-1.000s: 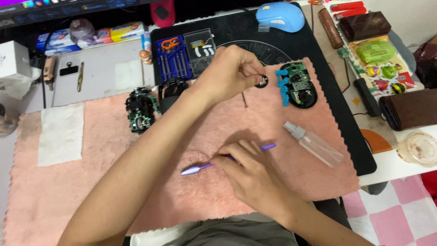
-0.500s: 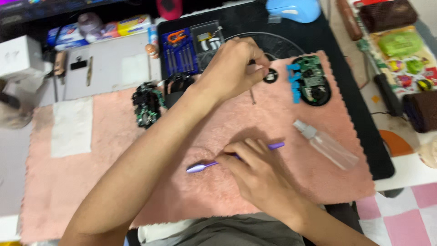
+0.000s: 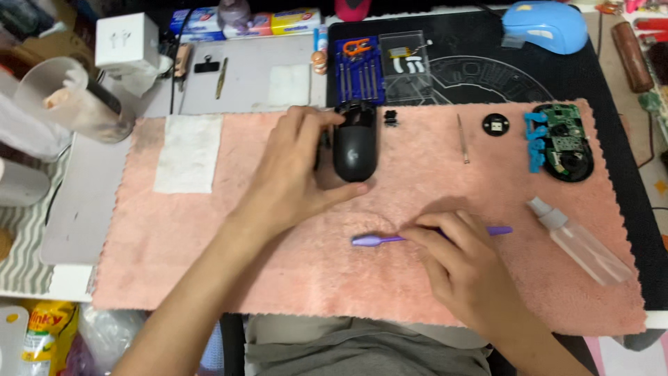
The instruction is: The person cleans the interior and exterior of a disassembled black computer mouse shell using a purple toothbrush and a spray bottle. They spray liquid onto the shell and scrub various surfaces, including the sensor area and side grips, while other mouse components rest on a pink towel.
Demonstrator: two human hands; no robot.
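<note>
Left hand cupped the black mouse shell on the pink cloth, grip closed around its left side. Right hand pinched a purple brush, lying flat at 5 o'clock from the shell. Green circuit board sat well apart at 3 o'clock; clear spray bottle lay below it.

left hand cupped, right hand pinching
</note>
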